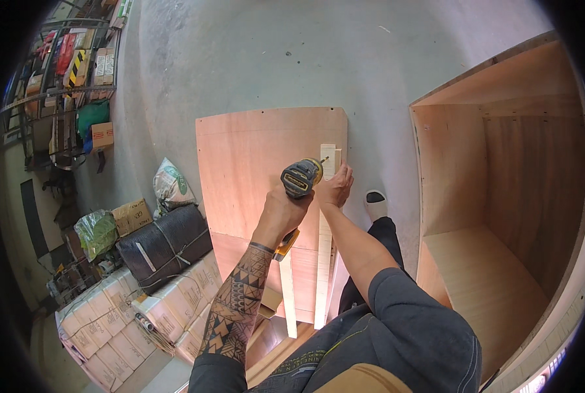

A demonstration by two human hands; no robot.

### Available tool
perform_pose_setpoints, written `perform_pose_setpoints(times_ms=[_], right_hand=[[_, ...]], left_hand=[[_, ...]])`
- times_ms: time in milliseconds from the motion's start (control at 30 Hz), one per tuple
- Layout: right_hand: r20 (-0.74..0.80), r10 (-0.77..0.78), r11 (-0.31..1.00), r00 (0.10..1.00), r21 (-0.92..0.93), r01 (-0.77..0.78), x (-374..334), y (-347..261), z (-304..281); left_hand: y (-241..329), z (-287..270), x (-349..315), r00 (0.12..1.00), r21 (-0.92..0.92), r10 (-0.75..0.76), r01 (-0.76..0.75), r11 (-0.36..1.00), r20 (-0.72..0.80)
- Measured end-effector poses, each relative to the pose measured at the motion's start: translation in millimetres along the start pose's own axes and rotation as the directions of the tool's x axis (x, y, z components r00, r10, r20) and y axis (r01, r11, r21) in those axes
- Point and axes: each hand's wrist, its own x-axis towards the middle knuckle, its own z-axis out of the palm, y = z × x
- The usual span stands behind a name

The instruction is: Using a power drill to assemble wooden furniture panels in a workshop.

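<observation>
A yellow and black cordless drill (pixel 300 178) is gripped in the left hand (pixel 284 211), the fingers closed around its handle and its bit pointed at the far end of a pale wooden strip (pixel 324 249). The strip is stood upright against the right edge of a reddish plywood panel (pixel 253 164), which rests on the grey concrete floor (pixel 253 59). The right hand (pixel 336 188) is pressed against the strip just right of the drill, its fingers curled over the wood and holding it. A second pale strip (pixel 288 295) is seen nearer, just left of the first. To the right, an open plywood cabinet (pixel 502 196) is laid on its side. To the left, a dark bundle tied with cord (pixel 165 245) and taped cartons (pixel 115 314) are stacked near a metal rack (pixel 50 85).
</observation>
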Motion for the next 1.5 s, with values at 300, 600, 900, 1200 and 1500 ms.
perform_pose_setpoints(times_ms=[300,600,900,1200,1500], right_hand=[[0.032,0.0,1.0,0.999,0.009,0.0,-1.9,2.7,-1.7],[0.086,0.035,0.998,0.996,-0.055,-0.031,-1.1,-3.6,-3.2],[0.072,0.018,0.999,0.997,-0.051,-0.015,-1.0,-2.9,-8.0],[0.098,0.052,0.995,0.994,-0.088,-0.043,0.6,-3.7,-6.3],[0.134,0.101,0.994,0.986,-0.058,-0.094,-3.1,-15.4,-12.0]], left_hand=[[-0.7,1.0,0.2,1.0,0.017,0.016,-0.016,1.0,0.01],[-4.1,2.7,2.9,0.999,0.048,0.034,-0.034,0.998,-0.006],[4.5,-1.0,7.8,0.999,0.134,0.047,-0.048,0.99,0.014],[-7.9,5.1,11.1,0.999,0.119,0.018,-0.021,0.993,0.027],[-15.5,9.7,15.4,0.999,0.033,0.031,-0.031,0.999,-0.017]])
